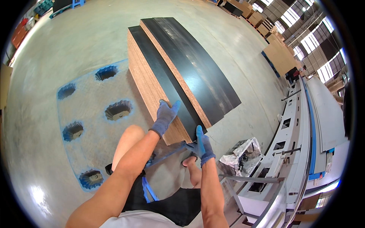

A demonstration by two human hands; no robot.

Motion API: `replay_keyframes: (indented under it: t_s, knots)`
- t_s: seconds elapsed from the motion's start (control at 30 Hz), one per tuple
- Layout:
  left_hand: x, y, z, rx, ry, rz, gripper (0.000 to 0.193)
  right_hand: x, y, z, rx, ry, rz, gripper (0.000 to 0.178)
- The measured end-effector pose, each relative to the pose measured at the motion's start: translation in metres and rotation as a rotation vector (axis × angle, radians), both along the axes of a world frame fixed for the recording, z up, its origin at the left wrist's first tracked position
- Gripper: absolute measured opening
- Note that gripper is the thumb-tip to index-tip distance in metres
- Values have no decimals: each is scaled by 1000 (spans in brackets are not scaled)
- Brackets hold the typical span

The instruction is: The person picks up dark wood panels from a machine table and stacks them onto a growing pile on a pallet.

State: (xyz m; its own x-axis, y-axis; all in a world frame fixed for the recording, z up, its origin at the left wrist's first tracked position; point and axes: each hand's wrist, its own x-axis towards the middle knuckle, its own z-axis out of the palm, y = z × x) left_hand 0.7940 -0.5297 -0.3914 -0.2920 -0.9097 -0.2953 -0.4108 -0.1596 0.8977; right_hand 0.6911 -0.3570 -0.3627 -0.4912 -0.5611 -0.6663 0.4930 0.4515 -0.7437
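Observation:
A stack of long particleboard panels (143, 81) with black top faces lies in front of me, pointing away. My left hand (165, 116), in a blue-grey glove, rests spread over the stack's left upper edge, thumb apart from the fingers. At the near end, my right hand (202, 147), gloved the same way, grips the corner: its thumb is up against the end of the black face and its fingers reach left, below the end. Close along the right side lies a second black panel stack (194, 64) with its raw brown edge showing.
Under the stacks is a dusty grey pallet (91, 129) with blue edges and several deep hollows. A crumpled clear plastic bag (247, 154) lies right of my foot. A long white machine (283, 140) with a metal frame (253, 178) runs along the right. Stacked boards (281, 57) stand farther back.

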Motion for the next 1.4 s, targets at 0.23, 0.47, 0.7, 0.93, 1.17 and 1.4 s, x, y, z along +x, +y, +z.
replay_keyframes:
  t_s: [0.23,0.47,0.7,0.93,1.17,1.4]
  knots:
    - [-7,2,-7,-61,-30,15,91,-1,-5,-4,-44,5,4,65]
    - [-7,-1,-24,-298,-110,114,78,2,-7,-2,-5,102,125,69]
    - [-8,-2,-21,-188,-48,45,79,-5,-9,-11,90,304,222,67]
    - [-19,11,-5,-242,-166,174,86,-1,-12,-24,133,516,243,59]
    - [-14,15,8,-200,-130,106,77,-7,-7,-48,39,474,216,59]
    - [-15,7,-6,-209,-75,119,79,-10,-7,-52,-62,377,208,63]
